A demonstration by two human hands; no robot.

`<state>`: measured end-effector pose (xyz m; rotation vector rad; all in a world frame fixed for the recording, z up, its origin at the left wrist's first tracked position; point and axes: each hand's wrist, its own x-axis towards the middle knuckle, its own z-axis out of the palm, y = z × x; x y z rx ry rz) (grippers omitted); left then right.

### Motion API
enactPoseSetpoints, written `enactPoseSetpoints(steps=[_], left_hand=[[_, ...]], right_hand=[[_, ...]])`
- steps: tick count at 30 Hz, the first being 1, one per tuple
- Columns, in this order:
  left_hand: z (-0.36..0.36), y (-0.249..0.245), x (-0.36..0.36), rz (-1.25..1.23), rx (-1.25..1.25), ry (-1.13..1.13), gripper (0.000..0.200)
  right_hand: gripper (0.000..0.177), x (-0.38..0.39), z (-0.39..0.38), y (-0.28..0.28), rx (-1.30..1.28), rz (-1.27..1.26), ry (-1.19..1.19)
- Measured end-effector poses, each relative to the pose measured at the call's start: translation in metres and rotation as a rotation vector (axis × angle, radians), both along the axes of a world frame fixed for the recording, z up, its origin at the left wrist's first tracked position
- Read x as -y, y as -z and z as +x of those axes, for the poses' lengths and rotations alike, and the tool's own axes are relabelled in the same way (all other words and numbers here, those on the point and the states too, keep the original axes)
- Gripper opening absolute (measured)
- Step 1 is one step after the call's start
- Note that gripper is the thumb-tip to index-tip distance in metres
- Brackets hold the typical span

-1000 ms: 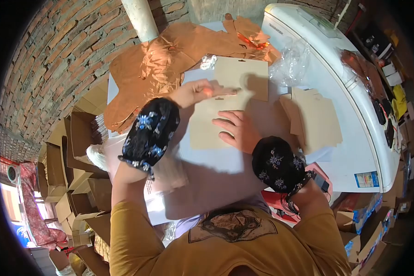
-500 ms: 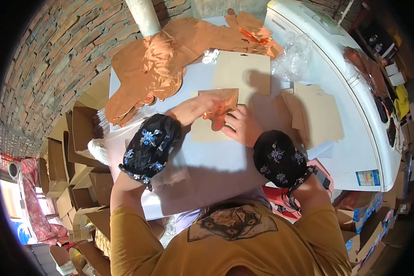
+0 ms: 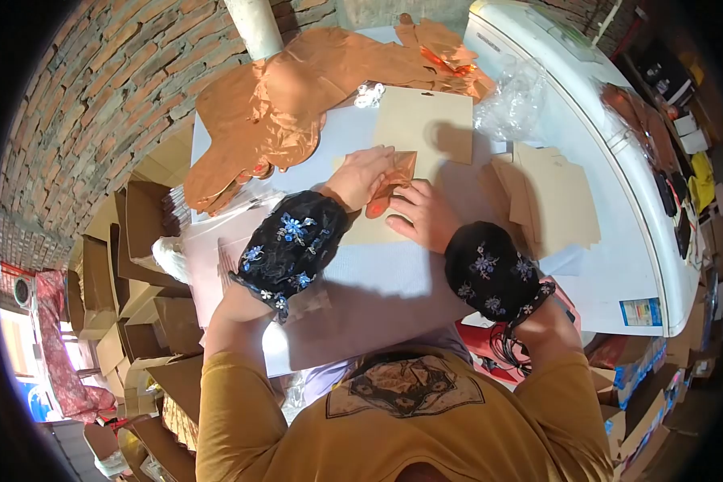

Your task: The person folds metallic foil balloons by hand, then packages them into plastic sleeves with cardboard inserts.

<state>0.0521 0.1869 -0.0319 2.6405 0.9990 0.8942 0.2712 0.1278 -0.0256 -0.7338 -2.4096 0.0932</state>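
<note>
Foil (image 3: 400, 170) — a small, crinkled, copper-coloured sheet with a glossy, creased surface — is seen lying on the upper part of a card (image 3: 371, 231), a flat, matt, tan rectangle of board. The left hand (image 3: 363, 175) is laid over the foil from the card's left side, fingers bent down onto it; whether a pinch is closed on it cannot be told. The right hand (image 3: 422, 215) is spread flat at the card's right edge, its fingertips touching the foil's lower part, with nothing grasped. Both forearms are covered by black sleeves (image 3: 291, 245) printed with small blue flowers. The card is borne by a white table (image 3: 377, 281). Just beyond the card a second card (image 3: 422, 120) of the same board is laid. Left of and beyond the card a heap (image 3: 265, 120) of wrinkled copper sheets is piled; to the card's right a stack (image 3: 554, 201) of tan boards is loosely fanned. Compared with half a second earlier, the foil is less spread out and mostly covered — the left hand has been moved from its left edge onto its top. A second earlier, only the hands were on the card.
</note>
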Motion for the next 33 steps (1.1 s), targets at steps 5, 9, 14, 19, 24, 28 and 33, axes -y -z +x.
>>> enactPoseSetpoints(steps=[5, 9, 14, 19, 24, 28, 33], left_hand=[[0.006, 0.002, 0.009, -0.084, -0.004, -0.086, 0.027], [0.018, 0.008, 0.018, -0.128, -0.011, -0.161, 0.032], [0.031, 0.002, 0.026, -0.190, -0.092, -0.263, 0.038], [0.046, 0.009, 0.031, -0.196, -0.067, -0.384, 0.043], [0.056, 0.013, 0.039, -0.055, -0.151, -0.430, 0.044], [0.056, 0.002, 0.044, -0.195, -0.167, -0.463, 0.047], [0.057, 0.008, 0.045, -0.147, -0.168, -0.481, 0.049]], right_hand=[[0.027, -0.003, 0.003, 0.000, 0.021, 0.054, -0.013], [0.027, -0.001, 0.002, -0.002, 0.036, 0.026, -0.002], [0.027, 0.002, 0.002, 0.002, 0.094, -0.001, 0.049], [0.028, 0.004, 0.004, 0.005, 0.118, -0.003, 0.067], [0.030, 0.005, 0.002, 0.002, 0.025, -0.004, 0.036], [0.026, 0.002, 0.000, -0.001, -0.084, -0.015, -0.022], [0.016, 0.020, 0.013, -0.016, -0.008, -0.350, 0.336]])
